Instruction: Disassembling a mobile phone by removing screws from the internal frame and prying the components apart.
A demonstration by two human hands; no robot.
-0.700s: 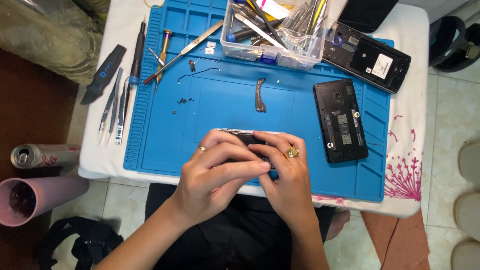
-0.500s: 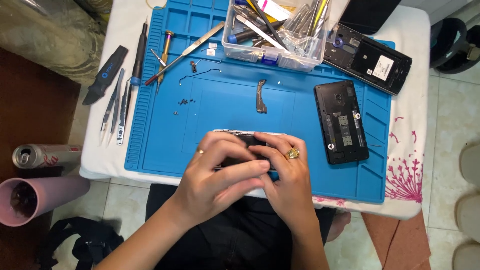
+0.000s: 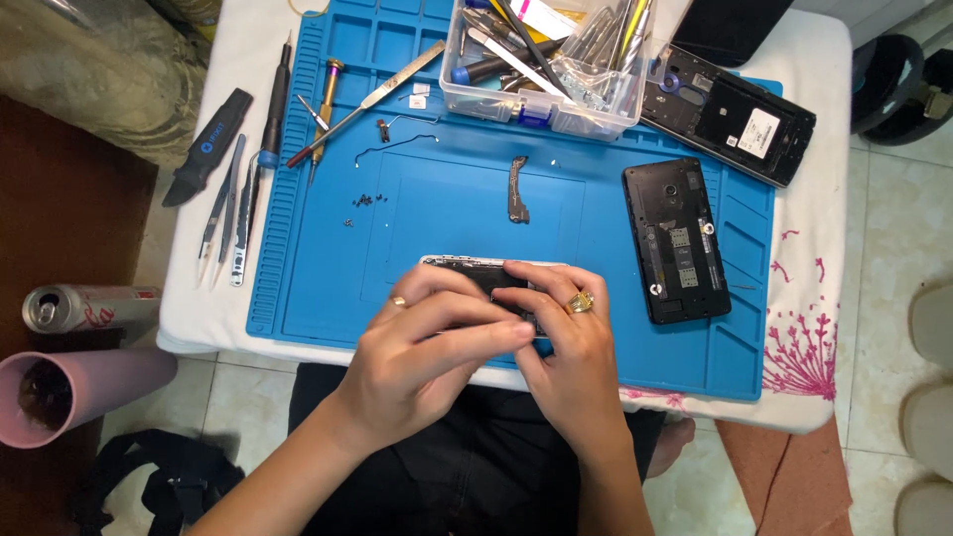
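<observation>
Both forearms are bare, with no sleeve seen as far as the lower edge of the view. A thin gold band is worn on a finger of the left hand [image 3: 422, 342]. A larger gold ring with a raised, ornate top is worn on a finger of the right hand [image 3: 571, 362]; its pattern cannot be made out. The fingernails are kept short and seem unpainted. Dark, probably black, clothing is seen over the lap.
</observation>
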